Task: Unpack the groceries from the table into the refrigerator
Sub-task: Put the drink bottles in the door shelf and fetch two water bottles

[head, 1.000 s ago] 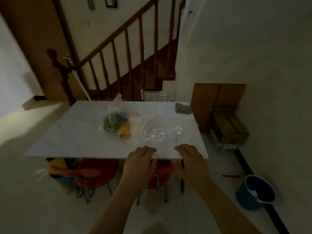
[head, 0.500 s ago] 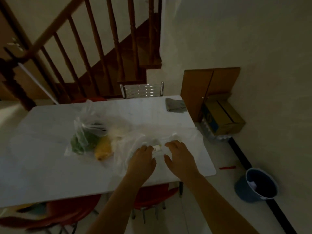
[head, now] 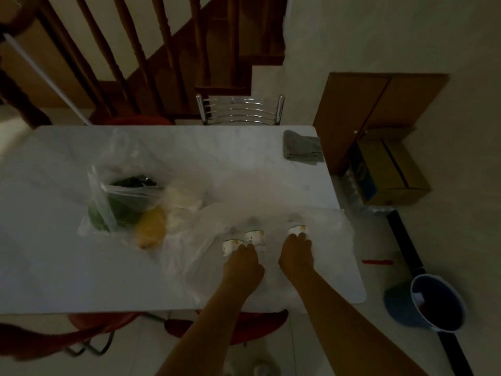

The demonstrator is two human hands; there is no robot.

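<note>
Groceries lay on the white marble table (head: pixel 67 267): one clear plastic bag of green and yellow produce (head: pixel 127 207), soft and crushable, best lifted by its neck. Three small labelled cups (head: pixel 254 237), light and rigid, sat right. My left hand (head: pixel 242 263) grasped two; my right hand (head: pixel 296 252) grasped one.

bare table (head: pixel 54 267) left, produce bag (head: pixel 122 202) mid, cloth (head: pixel 301 145) far corner

White marbled table (head: pixel 67 267), green and yellow produce (head: pixel 130 213), grey cloth (head: pixel 301 145), blue bucket (head: pixel 401 308).
</note>
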